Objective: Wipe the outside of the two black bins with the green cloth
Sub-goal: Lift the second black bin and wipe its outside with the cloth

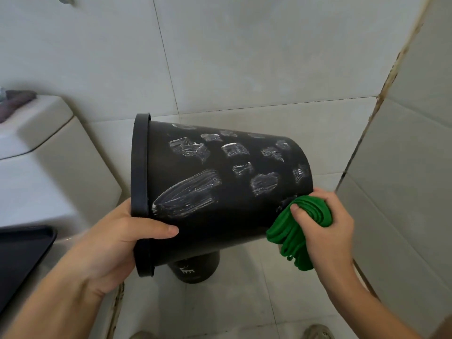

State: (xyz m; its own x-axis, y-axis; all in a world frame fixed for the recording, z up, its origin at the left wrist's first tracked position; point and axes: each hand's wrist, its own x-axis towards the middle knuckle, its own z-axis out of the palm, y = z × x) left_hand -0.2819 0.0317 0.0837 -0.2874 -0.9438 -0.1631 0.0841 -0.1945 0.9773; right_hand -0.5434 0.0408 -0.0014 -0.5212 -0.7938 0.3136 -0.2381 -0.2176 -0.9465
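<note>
A black bin (239, 204) is held on its side in mid-air, rim to the left and base to the right. White smears cover its outer wall. My left hand (115, 243) grips the rim, thumb lying along the wall. My right hand (327, 223) holds a bunched green cloth (298, 231) against the bin's lower right edge near the base. A second black bin (195, 270) with a small white mark stands on the floor below, mostly hidden by the first.
A white toilet cistern (36, 133) with a dark rag (14, 101) on its lid stands at the left. A black tray-like edge (22, 253) shows at lower left. Tiled walls (403, 143) close in behind and on the right. A shoe (315, 332) shows at the bottom.
</note>
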